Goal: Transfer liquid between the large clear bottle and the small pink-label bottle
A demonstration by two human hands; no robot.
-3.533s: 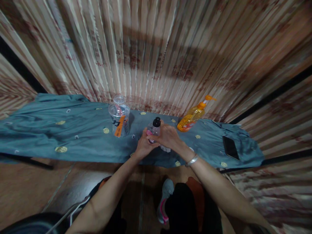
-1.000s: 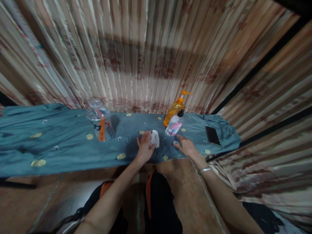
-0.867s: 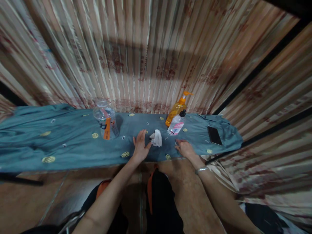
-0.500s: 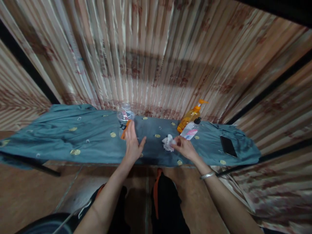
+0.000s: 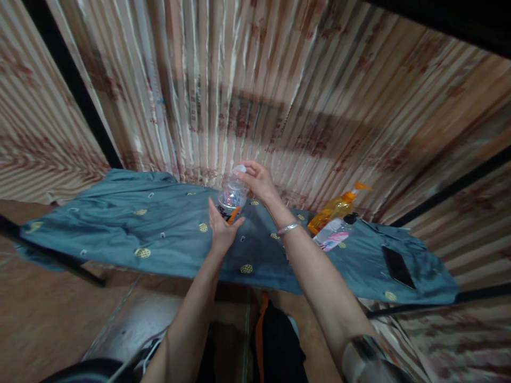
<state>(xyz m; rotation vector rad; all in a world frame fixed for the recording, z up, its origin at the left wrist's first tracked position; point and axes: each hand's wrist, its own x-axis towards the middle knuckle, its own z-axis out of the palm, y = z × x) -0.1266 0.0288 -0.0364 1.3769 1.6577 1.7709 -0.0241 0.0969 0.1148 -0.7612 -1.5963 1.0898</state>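
My left hand (image 5: 224,227) is wrapped round the lower part of a clear plastic bottle (image 5: 231,198) with an orange and black label. The bottle tilts slightly on the cloth-covered surface. Between the thumb and fingers of my right hand (image 5: 256,180) is a round white cap (image 5: 239,169), held right at the bottle's mouth. I cannot tell whether the cap touches the rim. My right forearm, with a silver bangle at the wrist, hides the spot where the crumpled white tissue lay.
Right of my forearm stand an orange pump bottle (image 5: 330,214) and a clear bottle with a black top and pink label (image 5: 334,234). A black phone (image 5: 398,267) lies farther right on the teal cloth (image 5: 175,234). Pleated curtain (image 5: 223,96) hangs behind, between dark metal posts.
My right hand has moved from beside the tissue up and left to the bottle's mouth, with the white cap. My left hand has closed round the bottle. The view has shifted left.
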